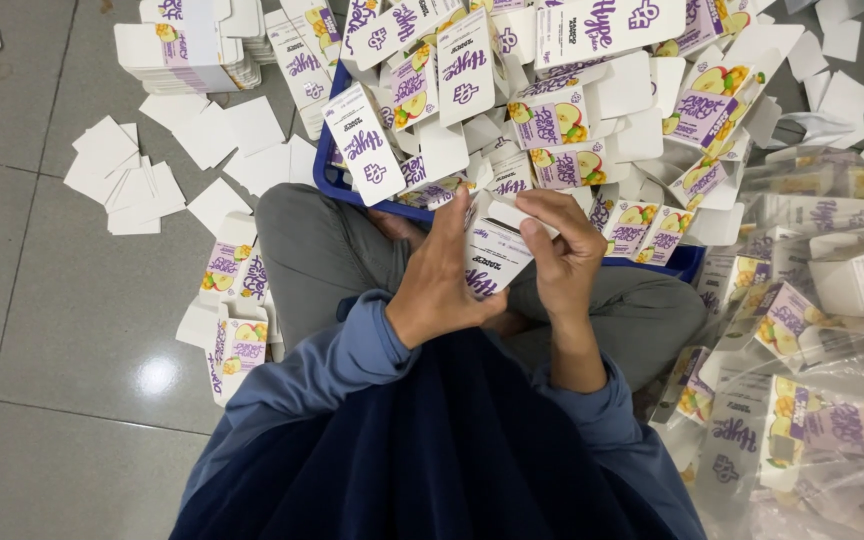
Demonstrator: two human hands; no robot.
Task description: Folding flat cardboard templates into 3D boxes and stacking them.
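I log the scene from the head view, largest first. The grey tiled floor (pixel 62 330) carries everything; the person sits on it with legs crossed. Just beyond both hands a blue crate (pixel 337 180) is heaped with unfolded carton blanks (pixel 512 70), white with purple and fruit print, spilling over its rim. My judgement: that heap is the bulk of what is left. To the right of the right hand lie clear plastic bags (pixel 832 420) holding cartons that look folded up, which I take as finished output, far smaller than the heap. Left of the left hand, a few printed cartons (pixel 237 330) lie by the knee, and farther out loose white card pieces (pixel 122 180) and a neat stack of flat blanks (pixel 187 55).

The carton in work (pixel 492 255) sits between the hands, above the lap. The left hand (pixel 442 280) grips its left side, fingers curled round; the right hand (pixel 567 255) pinches its upper flap. It looks part-folded, not closed. I cannot tell how many are done.
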